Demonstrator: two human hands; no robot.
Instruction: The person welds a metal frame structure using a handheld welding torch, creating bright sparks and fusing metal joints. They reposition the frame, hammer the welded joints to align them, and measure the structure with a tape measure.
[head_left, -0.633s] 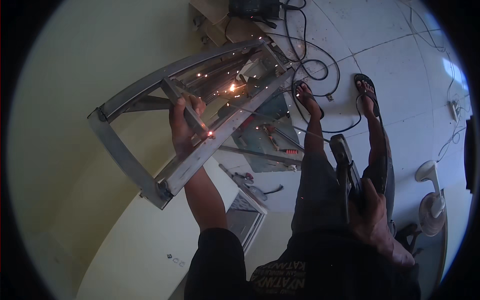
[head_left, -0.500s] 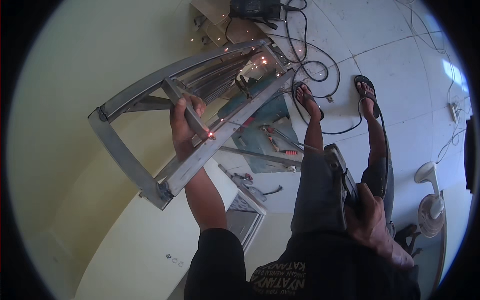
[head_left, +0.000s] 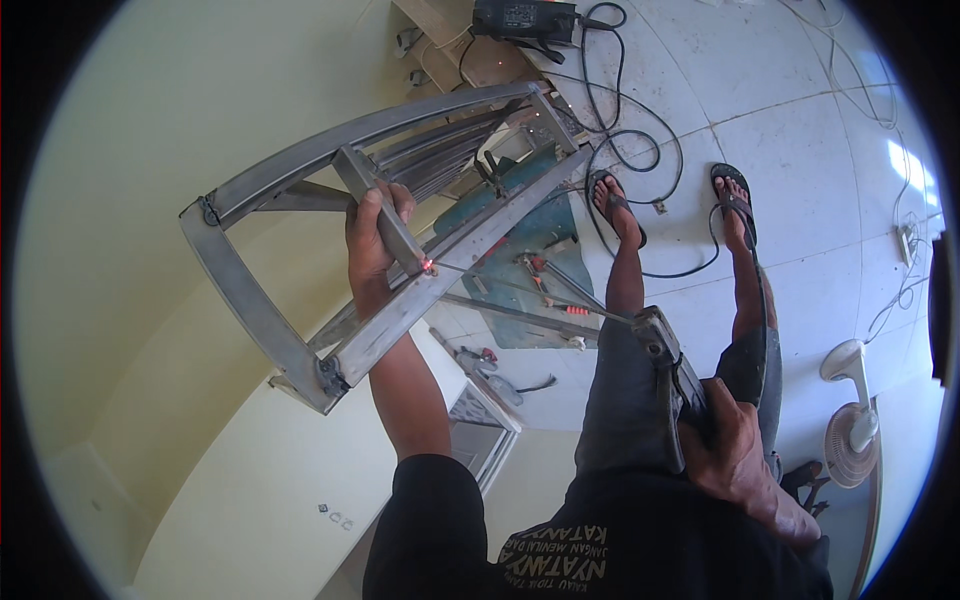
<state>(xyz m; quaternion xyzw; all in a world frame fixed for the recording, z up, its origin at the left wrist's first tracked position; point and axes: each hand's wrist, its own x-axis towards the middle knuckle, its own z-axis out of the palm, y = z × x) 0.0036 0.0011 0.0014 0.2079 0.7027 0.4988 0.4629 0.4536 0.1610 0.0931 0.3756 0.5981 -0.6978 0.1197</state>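
Observation:
My left hand (head_left: 378,232) is closed round a short grey metal bar (head_left: 385,215) that spans two longer members of a curved metal frame (head_left: 255,290). At the bar's lower end a small spot (head_left: 428,266) glows red-orange. In my right hand (head_left: 728,435) is a welding electrode holder (head_left: 683,375), held in front of my thigh. A thin electrode (head_left: 540,294) runs from its jaws toward the glowing spot; I cannot tell whether its tip touches the metal. Dark weld marks (head_left: 330,378) show at the frame's near corner.
A black welding machine (head_left: 525,20) stands at the far side, with a looped black cable (head_left: 630,150) by my sandalled feet. Hand tools (head_left: 560,290) lie on a green sheet (head_left: 490,310) under the frame. A white fan (head_left: 852,440) is at right, a pale panel (head_left: 270,480) at lower left.
The bright sparks flying over the frame have mostly died away. The electrode holder sits slightly lower and further left in view. My left hand keeps its grip on the bar.

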